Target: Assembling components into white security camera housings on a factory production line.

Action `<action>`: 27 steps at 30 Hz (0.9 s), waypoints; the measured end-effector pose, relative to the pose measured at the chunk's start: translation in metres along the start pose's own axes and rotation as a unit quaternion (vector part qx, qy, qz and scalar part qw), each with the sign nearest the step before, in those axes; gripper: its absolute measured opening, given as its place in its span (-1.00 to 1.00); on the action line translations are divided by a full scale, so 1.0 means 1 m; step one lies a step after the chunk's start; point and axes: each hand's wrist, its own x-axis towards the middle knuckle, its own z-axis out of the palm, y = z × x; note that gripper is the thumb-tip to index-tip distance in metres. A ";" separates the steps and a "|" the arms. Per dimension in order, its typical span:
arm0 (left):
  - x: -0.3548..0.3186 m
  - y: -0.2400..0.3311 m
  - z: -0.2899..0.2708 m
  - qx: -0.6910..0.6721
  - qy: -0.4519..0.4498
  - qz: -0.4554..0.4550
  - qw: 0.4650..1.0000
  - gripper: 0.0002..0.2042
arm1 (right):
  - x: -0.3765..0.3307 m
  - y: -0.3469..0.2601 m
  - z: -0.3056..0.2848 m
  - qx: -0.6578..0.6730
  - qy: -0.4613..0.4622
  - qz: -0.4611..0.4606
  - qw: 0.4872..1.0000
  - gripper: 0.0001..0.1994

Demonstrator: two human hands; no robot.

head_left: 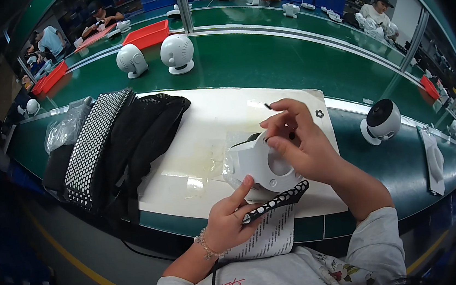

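My left hand [229, 211] is closed on a curled black perforated sheet [277, 199], its white backing paper [267, 237] covered in print and hanging toward my lap. The left thumb lies against the lower edge of a white plastic housing [253, 162] with a wide round opening. Above that housing, my right hand [299, 141] is bent, thumb and index finger apart. A small black piece [268, 106] clings to the tip of its index finger. Clear plastic film [229, 167] shows beside the housing. The right fingers hide part of the housing.
A white board [203, 117] lies beneath the work. At left are black fabric [147, 134], a black perforated strip [99, 144] and clear bags [67, 125]. White rounded devices stand behind [177, 54] and at right [384, 119]. Co-workers sit across the bench.
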 end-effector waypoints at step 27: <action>-0.002 -0.002 0.004 -0.025 0.033 -0.031 0.999 -0.76 | -0.043 -0.007 0.007 -0.268 -0.050 -0.082 0.959 -0.95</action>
